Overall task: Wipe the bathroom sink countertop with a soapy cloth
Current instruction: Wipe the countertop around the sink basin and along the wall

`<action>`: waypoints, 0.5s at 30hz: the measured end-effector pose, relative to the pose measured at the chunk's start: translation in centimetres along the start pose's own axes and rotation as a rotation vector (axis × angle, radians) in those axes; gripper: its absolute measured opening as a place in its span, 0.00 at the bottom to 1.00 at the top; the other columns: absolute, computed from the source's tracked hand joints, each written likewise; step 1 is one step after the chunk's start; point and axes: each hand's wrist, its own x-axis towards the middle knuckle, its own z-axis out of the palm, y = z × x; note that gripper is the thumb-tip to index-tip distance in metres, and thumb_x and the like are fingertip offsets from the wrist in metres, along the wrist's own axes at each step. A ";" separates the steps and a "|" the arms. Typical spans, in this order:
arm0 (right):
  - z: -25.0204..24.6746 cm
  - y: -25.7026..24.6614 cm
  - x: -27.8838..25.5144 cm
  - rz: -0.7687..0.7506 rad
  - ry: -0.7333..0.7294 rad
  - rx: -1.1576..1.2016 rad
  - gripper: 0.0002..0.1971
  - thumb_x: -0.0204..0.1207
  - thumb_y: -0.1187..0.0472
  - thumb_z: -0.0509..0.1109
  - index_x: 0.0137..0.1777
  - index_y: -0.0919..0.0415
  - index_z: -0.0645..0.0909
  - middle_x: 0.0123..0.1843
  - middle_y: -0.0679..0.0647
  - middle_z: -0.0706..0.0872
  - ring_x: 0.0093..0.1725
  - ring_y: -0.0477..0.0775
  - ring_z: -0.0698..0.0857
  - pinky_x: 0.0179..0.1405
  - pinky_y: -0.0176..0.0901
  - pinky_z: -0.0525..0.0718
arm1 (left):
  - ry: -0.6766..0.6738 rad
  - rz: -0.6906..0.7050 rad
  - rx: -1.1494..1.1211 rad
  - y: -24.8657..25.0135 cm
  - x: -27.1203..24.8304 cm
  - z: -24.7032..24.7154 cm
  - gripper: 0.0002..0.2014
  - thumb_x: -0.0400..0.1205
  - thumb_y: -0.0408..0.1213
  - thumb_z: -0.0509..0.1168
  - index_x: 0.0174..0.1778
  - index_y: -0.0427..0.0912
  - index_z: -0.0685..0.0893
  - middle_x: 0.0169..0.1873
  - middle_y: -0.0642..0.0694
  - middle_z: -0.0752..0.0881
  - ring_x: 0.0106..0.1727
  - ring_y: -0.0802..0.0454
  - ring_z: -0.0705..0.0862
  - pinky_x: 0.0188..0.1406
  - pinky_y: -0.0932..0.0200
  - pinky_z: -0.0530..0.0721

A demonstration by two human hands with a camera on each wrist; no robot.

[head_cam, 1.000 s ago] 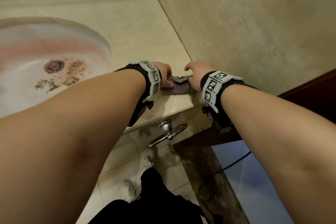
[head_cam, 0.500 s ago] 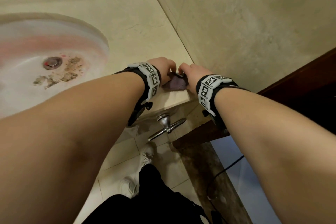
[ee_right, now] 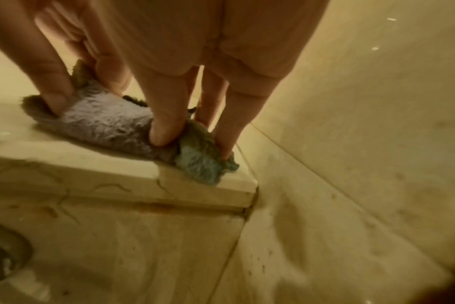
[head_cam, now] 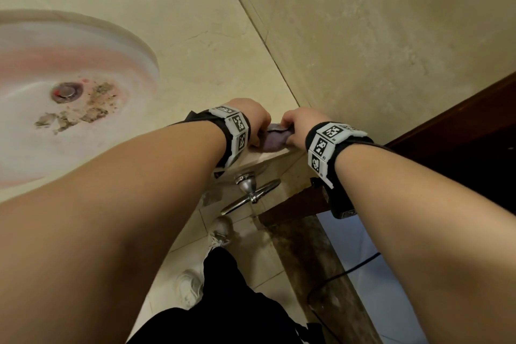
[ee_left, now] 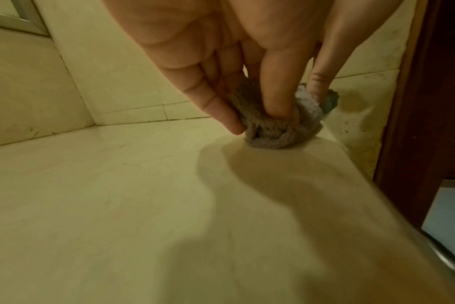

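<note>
A small bunched purple-grey cloth (head_cam: pixel 275 139) (ee_left: pixel 275 125) (ee_right: pixel 109 123) lies on the beige countertop (head_cam: pixel 195 45) at its front right corner, close to the side wall. My left hand (head_cam: pixel 255 120) (ee_left: pixel 249 111) pinches the cloth's left end between thumb and fingers. My right hand (head_cam: pixel 297 127) (ee_right: pixel 185 133) pinches the right end, where a blue-green part of the cloth (ee_right: pixel 200 164) sticks out at the counter edge. Both hands hold the cloth down on the stone.
The round sink basin (head_cam: pixel 69 92) with brown debris near its drain (head_cam: pixel 67 91) lies to the left. The side wall (head_cam: pixel 377 36) rises right beside the cloth. A chrome lever handle (head_cam: pixel 252 190) sits under the counter edge. A dark wooden frame (head_cam: pixel 460 126) stands to the right.
Both hands have drawn closer together on the cloth, bunching it into a smaller wad. The cloth stays at the front right corner.
</note>
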 end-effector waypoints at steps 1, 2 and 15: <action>-0.3 -0.2 0.5 0.015 -0.020 -0.015 0.21 0.77 0.63 0.66 0.71 0.57 0.75 0.69 0.60 0.80 0.66 0.63 0.81 0.61 0.45 0.79 | 0.003 -0.010 0.012 0.0 0.3 -0.1 0.19 0.79 0.43 0.67 0.66 0.43 0.81 0.60 0.43 0.86 0.61 0.41 0.84 0.52 0.54 0.80; -0.5 -0.4 1.0 0.028 -0.033 -0.019 0.22 0.78 0.64 0.65 0.72 0.58 0.74 0.70 0.61 0.79 0.67 0.63 0.80 0.63 0.46 0.78 | 0.002 -0.021 0.023 -0.1 0.7 -0.3 0.19 0.80 0.43 0.66 0.66 0.43 0.81 0.59 0.43 0.86 0.60 0.41 0.84 0.51 0.54 0.80; -4.3 -2.6 7.1 0.019 0.011 -0.014 0.20 0.76 0.65 0.65 0.69 0.57 0.77 0.68 0.62 0.81 0.66 0.63 0.81 0.61 0.45 0.79 | -0.012 -0.150 -0.015 -5.4 5.4 -2.0 0.19 0.74 0.39 0.73 0.61 0.43 0.85 0.56 0.43 0.87 0.55 0.42 0.86 0.42 0.56 0.78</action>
